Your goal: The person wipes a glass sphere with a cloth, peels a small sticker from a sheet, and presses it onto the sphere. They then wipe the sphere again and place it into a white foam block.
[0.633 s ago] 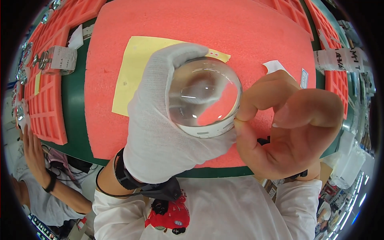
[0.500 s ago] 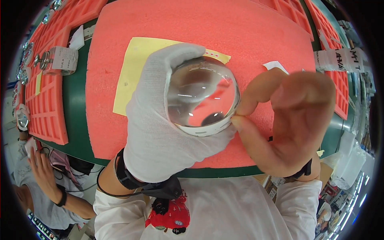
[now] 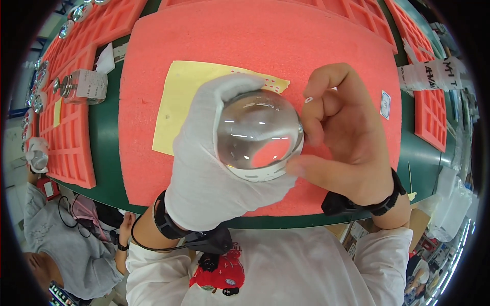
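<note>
Since the earlier frames, the bare right hand (image 3: pixel 349 137) has let go of its pinch at the rim: its thumb now stands apart from the bent fingers, leaving a moderate gap. A pale spot shows by its index fingertip, too small to identify, and I cannot tell whether the thumb touches the glass. White-gloved, the left hand (image 3: pixel 196 158) cups the clear glass dome (image 3: pixel 259 127) from its left and near sides; a white band (image 3: pixel 263 173) runs along the near edge of the dome. Together they are over the middle of the pink foam pad (image 3: pixel 178 35), just right of the bare part of the yellow sheet (image 3: pixel 171 115). Right of the right hand, a small blue-edged label (image 3: pixel 385 105) lies on the pad, with a wrapped white roll (image 3: pixel 429 75) farther right. On the far left, a clear container (image 3: pixel 92 85) with a metal top stands near a gridded foam tray (image 3: pixel 69 148) on the green table (image 3: pixel 107 153). At the near left, a co-worker (image 3: pixel 76 234) in grey has lowered the arm that was raised.
</note>
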`<state>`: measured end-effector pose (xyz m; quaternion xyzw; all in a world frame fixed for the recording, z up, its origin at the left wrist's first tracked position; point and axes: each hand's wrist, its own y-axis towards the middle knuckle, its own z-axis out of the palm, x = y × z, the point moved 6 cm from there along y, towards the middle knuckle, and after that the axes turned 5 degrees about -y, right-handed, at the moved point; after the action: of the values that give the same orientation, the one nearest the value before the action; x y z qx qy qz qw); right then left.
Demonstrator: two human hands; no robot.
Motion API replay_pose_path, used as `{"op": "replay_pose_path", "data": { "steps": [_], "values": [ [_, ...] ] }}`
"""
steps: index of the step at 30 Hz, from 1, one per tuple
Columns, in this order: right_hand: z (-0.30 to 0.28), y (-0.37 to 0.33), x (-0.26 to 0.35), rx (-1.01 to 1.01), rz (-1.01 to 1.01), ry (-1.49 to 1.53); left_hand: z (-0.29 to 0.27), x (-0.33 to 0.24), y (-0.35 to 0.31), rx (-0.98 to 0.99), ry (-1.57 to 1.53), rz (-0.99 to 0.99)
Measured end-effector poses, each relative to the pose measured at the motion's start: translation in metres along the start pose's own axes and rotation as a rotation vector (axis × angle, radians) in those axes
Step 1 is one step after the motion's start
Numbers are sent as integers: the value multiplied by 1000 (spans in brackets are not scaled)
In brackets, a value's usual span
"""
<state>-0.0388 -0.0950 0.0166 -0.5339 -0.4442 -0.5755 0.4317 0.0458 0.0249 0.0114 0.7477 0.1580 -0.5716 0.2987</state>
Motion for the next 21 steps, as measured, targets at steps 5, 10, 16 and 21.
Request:
{"op": "replay_pose_path", "data": {
  "steps": [5,10,16,21],
  "values": [
    [5,-1,-4,-33,-5,-79,2,6,-3,-42,-112,-83],
    [1,3,-8,50,115,97,0,3,-5,10,-42,-82],
    [6,0,-4,39,191,225,0,-1,-4,25,-74,-39],
    [6,0,-2,56,95,-46,4,5,-9,-62,-128,-119]
  ]
}}
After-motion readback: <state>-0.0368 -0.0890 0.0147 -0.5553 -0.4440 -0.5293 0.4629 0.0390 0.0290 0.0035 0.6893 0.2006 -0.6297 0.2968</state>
